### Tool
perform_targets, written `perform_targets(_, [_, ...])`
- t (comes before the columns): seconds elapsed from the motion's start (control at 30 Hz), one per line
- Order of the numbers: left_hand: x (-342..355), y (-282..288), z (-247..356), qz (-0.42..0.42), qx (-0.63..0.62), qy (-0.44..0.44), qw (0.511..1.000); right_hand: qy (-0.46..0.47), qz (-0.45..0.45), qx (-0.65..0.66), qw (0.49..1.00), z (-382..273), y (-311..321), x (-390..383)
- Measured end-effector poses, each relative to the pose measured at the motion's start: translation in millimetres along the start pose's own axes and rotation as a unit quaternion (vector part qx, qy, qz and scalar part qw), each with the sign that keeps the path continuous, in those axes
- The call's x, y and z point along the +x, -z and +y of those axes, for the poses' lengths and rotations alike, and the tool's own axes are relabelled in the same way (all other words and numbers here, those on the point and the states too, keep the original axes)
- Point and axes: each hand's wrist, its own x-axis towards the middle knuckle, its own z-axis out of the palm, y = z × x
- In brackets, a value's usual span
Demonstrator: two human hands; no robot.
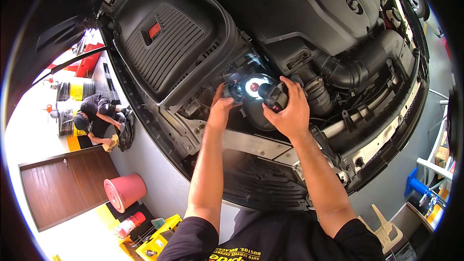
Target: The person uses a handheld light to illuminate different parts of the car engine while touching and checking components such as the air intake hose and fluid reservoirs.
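Note:
Both my hands reach into the open engine bay at its front edge. In my left hand (222,108) I hold a round black cap (233,92) between thumb and fingers. My right hand (293,108) is closed around a short black flashlight (274,97). Between the hands, a bright white light falls on a round opening (254,87) with a reddish spot in its middle. The lower part of the part with that opening sits in shadow, so its kind is hard to make out.
A large black engine cover (299,5) and a ribbed air duct (357,67) lie beyond my right hand. The metal front crossmember (261,146) runs beneath my forearms. On the left, another person (99,116) crouches near a pink bucket (124,192).

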Motion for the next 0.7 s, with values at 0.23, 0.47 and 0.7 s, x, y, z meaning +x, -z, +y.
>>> perform_targets(0.23, [1.5,-4.3,-2.3,0.001,-0.006,-0.006,1.0,0.005,0.013,-0.008,1.0,0.7,-2.0,1.4])
perform_targets(0.47, [3.2,3.3,-9.6,-0.003,-0.003,0.019,1.0,-0.011,0.007,-0.009,1.0,-3.5,0.1,-1.3])
perform_targets(0.7, [6.2,-16.8,16.8,0.011,0.117,-0.001,0.993,-0.036,0.01,0.02,0.999,14.9,10.4,-17.0])
